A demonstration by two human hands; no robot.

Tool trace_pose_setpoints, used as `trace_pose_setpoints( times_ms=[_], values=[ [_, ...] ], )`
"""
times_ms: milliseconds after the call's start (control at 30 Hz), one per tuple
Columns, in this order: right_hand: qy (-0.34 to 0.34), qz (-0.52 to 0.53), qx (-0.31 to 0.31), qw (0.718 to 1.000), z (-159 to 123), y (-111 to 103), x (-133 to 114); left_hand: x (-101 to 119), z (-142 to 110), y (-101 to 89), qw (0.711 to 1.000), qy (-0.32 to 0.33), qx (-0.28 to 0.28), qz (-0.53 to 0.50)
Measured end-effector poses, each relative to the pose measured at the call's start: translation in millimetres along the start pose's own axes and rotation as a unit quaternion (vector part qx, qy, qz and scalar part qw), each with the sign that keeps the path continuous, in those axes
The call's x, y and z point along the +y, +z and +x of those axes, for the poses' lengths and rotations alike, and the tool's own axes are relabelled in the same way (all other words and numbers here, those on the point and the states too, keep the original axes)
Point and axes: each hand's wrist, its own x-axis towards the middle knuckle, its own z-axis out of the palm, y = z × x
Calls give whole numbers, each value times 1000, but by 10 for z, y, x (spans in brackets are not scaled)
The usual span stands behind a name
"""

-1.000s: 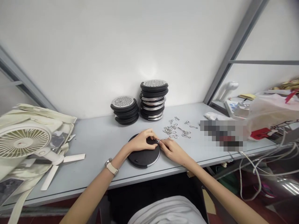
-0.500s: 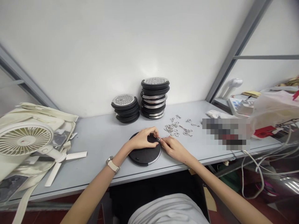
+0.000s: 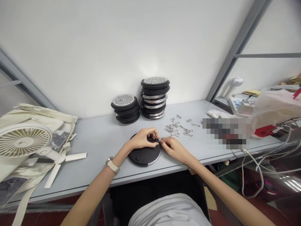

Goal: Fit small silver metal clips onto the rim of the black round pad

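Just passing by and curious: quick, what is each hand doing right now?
Left hand: fingers curled on the black disc, pinching at its rim.
Right hand: fingers pinched shut on a small metal clip at that rim.

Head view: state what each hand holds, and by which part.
The left hand presses on the far right edge of the black disc. The right hand pinches a small metal clip at that rim; the exact grip is too small to tell.

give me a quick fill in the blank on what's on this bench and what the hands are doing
1. Both hands, left hand and right hand, meet at the rim of a flat round ____ disc.
2. The left wrist wears a ____.
3. The taller stack of round black-and-metal discs stands to the ____ of the shorter stack.
4. The loose silver metal hooks lie on the grey ____.

Missing words: black; watch; right; bench
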Motion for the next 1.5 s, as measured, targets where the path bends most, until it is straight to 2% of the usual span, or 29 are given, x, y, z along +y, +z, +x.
trace_pose_setpoints(
  times_ms=[667,1267,1500],
  values=[
    [-7,-36,-7,999,-4,-27,-42,-4,0,2,1000,2,-4,13],
    [-25,-57,3,998,-2,21,14,-18,21,-1,1000,-5,-21,11],
    [-33,-48,4,998,-4,3,0,-22,25,-1,1000,14,-25,2]
  ],
)
